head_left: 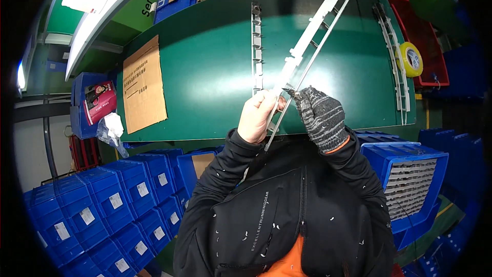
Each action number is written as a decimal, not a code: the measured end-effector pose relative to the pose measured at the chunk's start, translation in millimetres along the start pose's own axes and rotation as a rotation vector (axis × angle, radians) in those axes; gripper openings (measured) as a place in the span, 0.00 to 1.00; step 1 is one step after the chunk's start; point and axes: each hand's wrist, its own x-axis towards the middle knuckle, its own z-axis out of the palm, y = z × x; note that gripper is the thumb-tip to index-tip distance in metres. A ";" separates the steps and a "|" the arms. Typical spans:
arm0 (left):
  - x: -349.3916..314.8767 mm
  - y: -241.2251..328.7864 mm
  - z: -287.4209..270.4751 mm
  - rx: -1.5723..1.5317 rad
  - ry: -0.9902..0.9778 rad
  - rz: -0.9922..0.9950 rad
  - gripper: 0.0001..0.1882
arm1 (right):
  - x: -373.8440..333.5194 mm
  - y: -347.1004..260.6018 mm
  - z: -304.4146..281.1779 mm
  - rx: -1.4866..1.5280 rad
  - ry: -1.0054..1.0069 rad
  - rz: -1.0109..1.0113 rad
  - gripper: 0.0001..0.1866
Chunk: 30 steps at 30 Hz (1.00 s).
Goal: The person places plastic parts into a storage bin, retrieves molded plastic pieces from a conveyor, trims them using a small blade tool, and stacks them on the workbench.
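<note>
The left hand (256,115), bare, has its grip closed around the lower part of a long ladder-like metal rail (308,35), thumb on top. From this grip the rail slants away up and to the right, its 2 long sides joined by short cross-pieces, while its near end sticks out just below the fingers. Right beside the grip, the right hand (325,118), in a grey striped glove, has its fingertips at the rail; whether they pinch it or only touch it, I cannot tell. Just beyond the left grip, a 2nd narrow rail (253,46) lies lengthwise on the green tabletop (205,72). Well to the left of the grip is a cardboard sheet (146,87), with a red package (100,101) farther left. Well to the right of both hands lies another slim metal rail (390,43), with a yellow tape roll (410,59) just beside it and a red tray (441,64) past that. Lower left of the grip, blue crates (97,190) are stacked.
</note>
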 end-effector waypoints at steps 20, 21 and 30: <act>14.7 -46.0 -4.7 0.988 0.256 0.475 0.05 | -7.5 41.7 2.4 1.517 -0.426 0.574 0.09; 16.4 -49.8 -2.0 1.057 0.256 0.473 0.05 | -8.5 42.8 16.5 1.323 -0.175 0.619 0.09; 7.3 -66.4 -11.4 1.332 0.102 0.385 0.26 | -25.9 103.8 68.0 0.223 0.107 0.543 0.16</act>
